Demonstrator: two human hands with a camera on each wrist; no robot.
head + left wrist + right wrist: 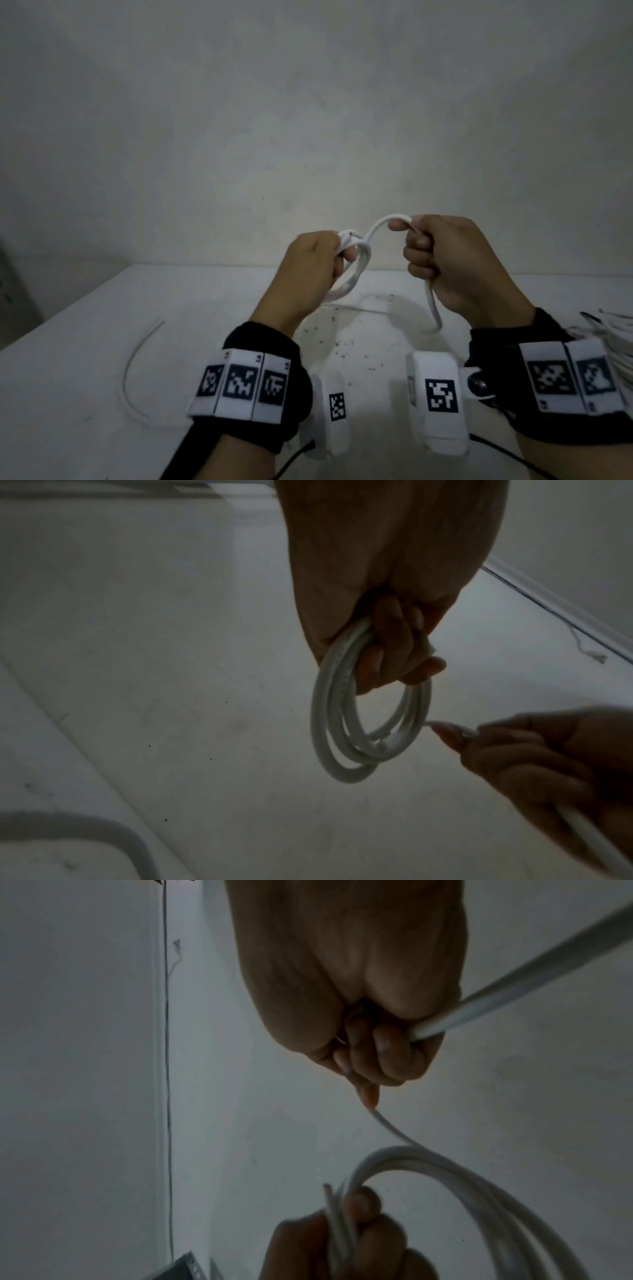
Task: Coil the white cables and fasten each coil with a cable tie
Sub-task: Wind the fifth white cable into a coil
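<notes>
Above the white table (102,342) my left hand (315,260) grips a small coil of white cable (352,274), its loops hanging below the fingers (390,653). The same coil (342,723) shows as about three turns in the left wrist view. From the coil the cable arches right into my right hand (442,253), which holds it in a fist. The free tail (432,305) drops below that fist toward the table. In the right wrist view the cable (534,982) leaves my right hand (377,1047), and the coil (445,1175) sits in the left hand below.
A second loose white cable (137,363) lies curved on the table at the left. A bundle of white cables or ties (609,329) lies at the right edge. Small dark specks dot the table's middle. A grey wall (308,120) stands behind.
</notes>
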